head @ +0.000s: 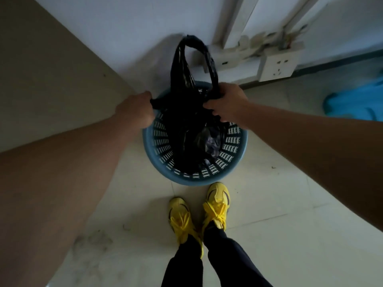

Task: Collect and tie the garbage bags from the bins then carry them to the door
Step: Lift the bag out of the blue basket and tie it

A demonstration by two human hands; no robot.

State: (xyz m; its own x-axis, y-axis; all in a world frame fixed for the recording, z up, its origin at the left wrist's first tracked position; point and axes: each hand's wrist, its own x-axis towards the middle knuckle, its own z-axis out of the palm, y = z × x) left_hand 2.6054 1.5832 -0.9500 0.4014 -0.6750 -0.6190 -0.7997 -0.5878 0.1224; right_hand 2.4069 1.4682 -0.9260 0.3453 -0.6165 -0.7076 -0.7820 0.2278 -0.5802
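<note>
— Bag first: where is it?

— Black garbage bag (186, 129), centre of the frame, its body down inside the blue slotted bin (236, 141). One handle loop stands up above the rim toward the top of the frame, against the white wall (124, 27). Something crumpled and greyish shows through an opening low in the bag; I can't tell what it is.

— And your hands?

— My left hand (134, 110), left of centre, has its fingers curled tight round a bunched bit of the bag's edge at the bin's upper left rim. My right hand (226, 103), just right of centre, is closed in a fist on the base of that upright loop, fingertips tucked under the plastic. Both are gripping the bag, one on each side of it.

— What's around the bin?

— It sits on pale floor tiles (269, 224), close to the wall. My yellow shoes (217, 204) are just below it in the frame, toes nearly at its rim. At upper right, a wall socket (278, 66) with white cable ducts above it. Far right edge, something teal (356, 100) on the floor, cut off. A tan surface (41, 69) fills the upper left.
</note>
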